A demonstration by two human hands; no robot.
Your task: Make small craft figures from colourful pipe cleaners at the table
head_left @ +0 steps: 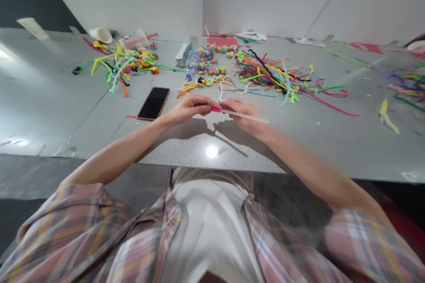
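Both my hands meet over the front of the grey table. My left hand point(194, 108) is closed, with thumb and fingers pinching a small bright pink piece point(215, 109). From that piece a thin, straight white stick point(249, 116) runs to the right, past the fingers of my right hand. The right hand point(241, 110) is slightly blurred, its curled fingers at the stick near the pink end; their exact grip is partly hidden. A lilac pipe cleaner point(221, 90) curves up just behind the fingertips; whether it touches them I cannot tell. The stick's shadow falls on the tabletop below.
A black phone point(154, 103) lies left of my hands. Behind are a small water bottle point(191, 65), a heap of colourful pipe cleaners point(268, 73) and, leftward, a pile of small colourful pieces point(136, 59). White cups point(101, 35) stand near the back panel.
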